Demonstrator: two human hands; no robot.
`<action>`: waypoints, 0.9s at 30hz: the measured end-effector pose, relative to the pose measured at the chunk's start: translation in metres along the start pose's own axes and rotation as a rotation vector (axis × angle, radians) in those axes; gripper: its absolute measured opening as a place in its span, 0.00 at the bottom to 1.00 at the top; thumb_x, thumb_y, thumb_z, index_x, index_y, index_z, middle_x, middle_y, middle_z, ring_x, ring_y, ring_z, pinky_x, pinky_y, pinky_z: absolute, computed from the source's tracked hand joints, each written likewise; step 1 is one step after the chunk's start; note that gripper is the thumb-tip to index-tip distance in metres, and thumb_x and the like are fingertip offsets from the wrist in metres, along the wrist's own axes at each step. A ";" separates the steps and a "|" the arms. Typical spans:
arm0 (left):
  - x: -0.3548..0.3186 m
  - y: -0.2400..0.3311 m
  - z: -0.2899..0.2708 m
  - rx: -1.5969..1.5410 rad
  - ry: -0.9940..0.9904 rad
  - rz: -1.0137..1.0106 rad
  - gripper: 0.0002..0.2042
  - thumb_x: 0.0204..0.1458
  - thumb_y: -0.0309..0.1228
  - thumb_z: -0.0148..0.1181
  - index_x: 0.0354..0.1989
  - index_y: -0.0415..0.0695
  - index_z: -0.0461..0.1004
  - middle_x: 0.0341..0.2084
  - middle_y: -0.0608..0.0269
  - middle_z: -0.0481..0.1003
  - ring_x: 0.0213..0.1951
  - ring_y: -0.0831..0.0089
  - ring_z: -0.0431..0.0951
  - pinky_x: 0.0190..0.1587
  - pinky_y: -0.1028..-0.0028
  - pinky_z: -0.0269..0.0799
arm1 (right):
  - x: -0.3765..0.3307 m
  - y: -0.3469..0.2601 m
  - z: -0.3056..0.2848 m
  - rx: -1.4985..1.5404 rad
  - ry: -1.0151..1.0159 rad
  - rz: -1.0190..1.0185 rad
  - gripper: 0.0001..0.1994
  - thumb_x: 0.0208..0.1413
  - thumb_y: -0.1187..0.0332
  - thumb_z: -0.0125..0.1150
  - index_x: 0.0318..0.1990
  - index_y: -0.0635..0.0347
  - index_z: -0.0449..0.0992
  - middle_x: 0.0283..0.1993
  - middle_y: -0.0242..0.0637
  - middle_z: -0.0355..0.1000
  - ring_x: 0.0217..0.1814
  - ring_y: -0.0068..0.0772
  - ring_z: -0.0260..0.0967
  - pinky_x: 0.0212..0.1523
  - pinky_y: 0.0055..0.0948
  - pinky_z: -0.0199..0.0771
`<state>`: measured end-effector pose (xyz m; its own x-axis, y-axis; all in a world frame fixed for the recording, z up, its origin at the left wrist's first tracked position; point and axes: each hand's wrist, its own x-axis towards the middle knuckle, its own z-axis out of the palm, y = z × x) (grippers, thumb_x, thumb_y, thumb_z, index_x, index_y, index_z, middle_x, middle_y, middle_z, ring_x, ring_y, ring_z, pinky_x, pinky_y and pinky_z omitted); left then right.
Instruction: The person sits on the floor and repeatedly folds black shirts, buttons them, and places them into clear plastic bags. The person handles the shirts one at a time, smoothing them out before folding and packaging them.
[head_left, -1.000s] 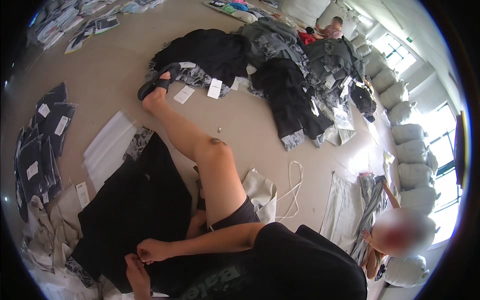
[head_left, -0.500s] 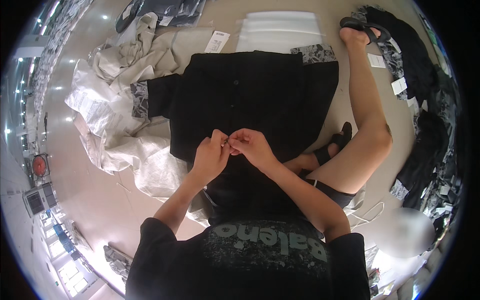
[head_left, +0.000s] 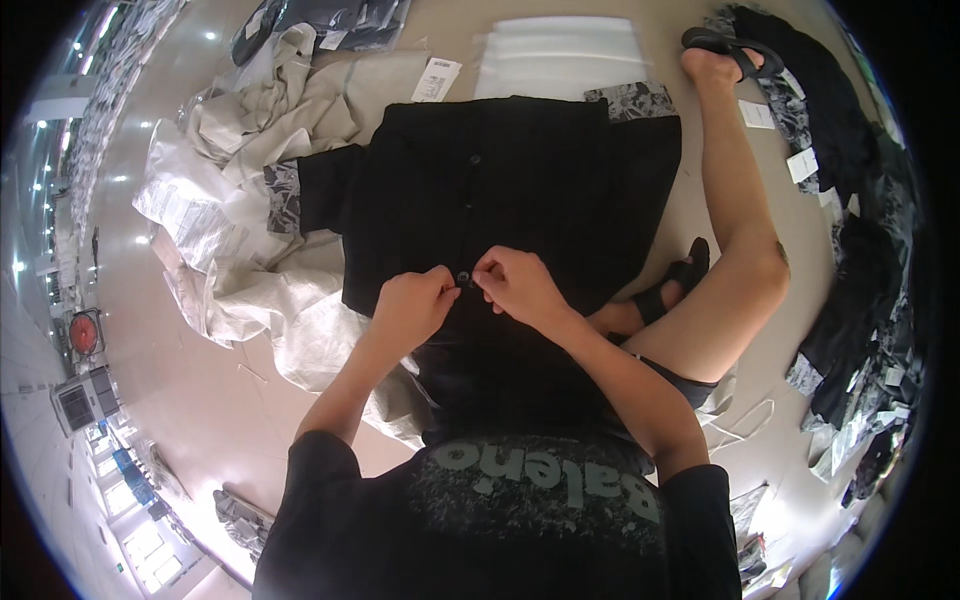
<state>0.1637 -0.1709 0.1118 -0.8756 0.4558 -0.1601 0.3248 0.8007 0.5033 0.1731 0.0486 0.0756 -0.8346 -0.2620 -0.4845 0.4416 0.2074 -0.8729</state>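
A black button-front shirt point(head_left: 420, 190) lies spread out in front of me, with grey-white patterned cuffs at its sleeve ends. Near its lower edge a dark round button point(head_left: 463, 278) shows on the front strip. My left hand point(head_left: 415, 303) is closed just left of the button, pinching the shirt's cloth. On the button's other side, my right hand point(head_left: 520, 287) pinches the front strip between thumb and fingers. More buttons run up the middle of the shirt, above both hands. Fingertip contact with the cloth is partly hidden.
Crumpled off-white sheeting point(head_left: 310, 340) spreads at the left. A stack of clear plastic bags point(head_left: 560, 60) lies beyond the shirt, beside a white tag point(head_left: 436, 80). Bagged dark garments point(head_left: 350, 20) sit far left; black garments with tags point(head_left: 850, 270) line the right. My bent leg point(head_left: 735, 220) borders the right side.
My hands have parted slightly, the right one shifting a little right and up. The button between them, hidden by the fingers before, now shows.
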 end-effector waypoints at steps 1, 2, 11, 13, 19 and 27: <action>0.004 0.000 -0.008 -0.071 -0.008 -0.006 0.05 0.58 0.28 0.69 0.34 0.42 0.79 0.18 0.56 0.76 0.23 0.56 0.81 0.29 0.61 0.74 | 0.003 0.001 -0.004 0.056 0.080 -0.056 0.06 0.68 0.71 0.64 0.44 0.65 0.80 0.27 0.34 0.78 0.26 0.21 0.78 0.26 0.23 0.76; 0.011 -0.002 -0.019 -0.093 0.025 -0.037 0.06 0.59 0.29 0.69 0.35 0.41 0.79 0.18 0.56 0.76 0.22 0.58 0.80 0.28 0.62 0.73 | 0.007 0.004 -0.009 0.112 0.161 -0.113 0.05 0.68 0.71 0.64 0.43 0.65 0.80 0.27 0.34 0.78 0.26 0.21 0.78 0.26 0.23 0.76; 0.091 -0.015 -0.035 0.091 0.106 0.155 0.06 0.59 0.28 0.67 0.42 0.41 0.82 0.33 0.55 0.82 0.38 0.57 0.83 0.42 0.61 0.78 | 0.069 0.017 -0.047 -0.082 0.256 -0.217 0.07 0.64 0.70 0.69 0.44 0.64 0.82 0.34 0.37 0.82 0.32 0.29 0.81 0.36 0.31 0.81; 0.101 -0.029 -0.023 0.131 0.082 0.221 0.08 0.59 0.29 0.66 0.44 0.41 0.83 0.36 0.55 0.83 0.43 0.54 0.84 0.48 0.58 0.79 | 0.073 0.017 -0.045 -0.474 0.389 -0.125 0.07 0.64 0.70 0.69 0.45 0.62 0.83 0.38 0.38 0.84 0.34 0.33 0.82 0.39 0.33 0.82; 0.132 -0.034 0.003 0.351 -0.160 0.214 0.10 0.60 0.34 0.65 0.44 0.44 0.86 0.39 0.52 0.85 0.45 0.50 0.84 0.52 0.54 0.80 | 0.086 0.036 -0.037 -0.086 0.360 -0.305 0.13 0.60 0.60 0.71 0.44 0.60 0.88 0.39 0.43 0.85 0.43 0.44 0.85 0.47 0.41 0.84; 0.190 -0.053 0.013 0.472 -0.637 0.130 0.12 0.56 0.38 0.60 0.40 0.48 0.88 0.38 0.47 0.85 0.45 0.46 0.85 0.47 0.50 0.81 | 0.110 0.024 -0.025 -0.335 0.184 -0.066 0.14 0.52 0.56 0.73 0.38 0.56 0.90 0.37 0.46 0.85 0.42 0.49 0.85 0.45 0.42 0.84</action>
<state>-0.0146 -0.1213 0.0436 -0.4946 0.5771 -0.6499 0.6516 0.7411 0.1621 0.0840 0.0486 0.0029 -0.9159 -0.1181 -0.3835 0.2789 0.5000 -0.8199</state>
